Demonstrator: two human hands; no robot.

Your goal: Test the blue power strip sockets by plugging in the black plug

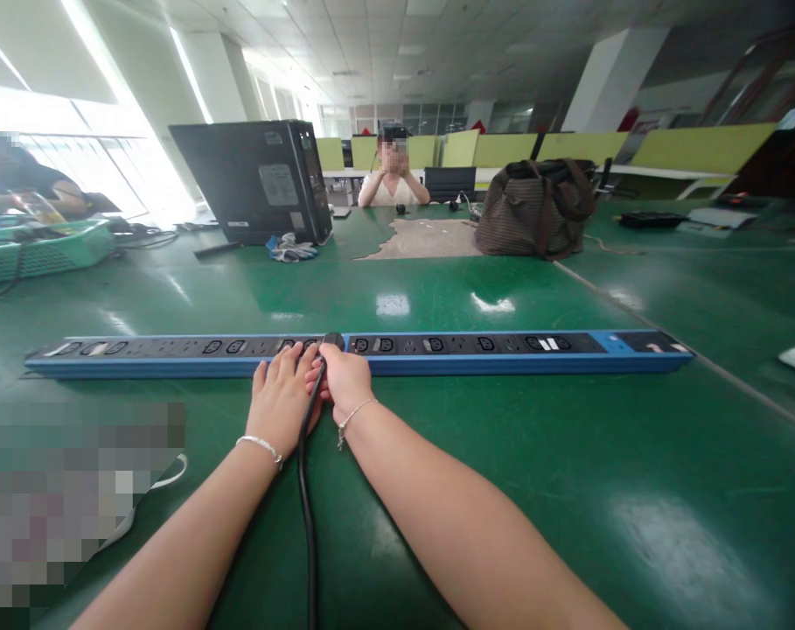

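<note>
A long blue power strip (423,363) with black sockets lies across the green table. My left hand (282,389) rests on its front edge, left of the middle, with the fingers apart and nothing held. Just beside it, my right hand (345,376) is closed on a black plug (332,339) at one of the sockets. How deep the plug sits in the socket is hidden by the fingers. A thick black cable (307,516) runs from the plug between my wrists to the bottom edge of the view.
Behind the strip stand a black computer case (246,184), a glove (292,249) and a brown bag (534,210). A green basket (62,254) is at the left. One person (394,175) sits across the table, another (30,179) at the far left.
</note>
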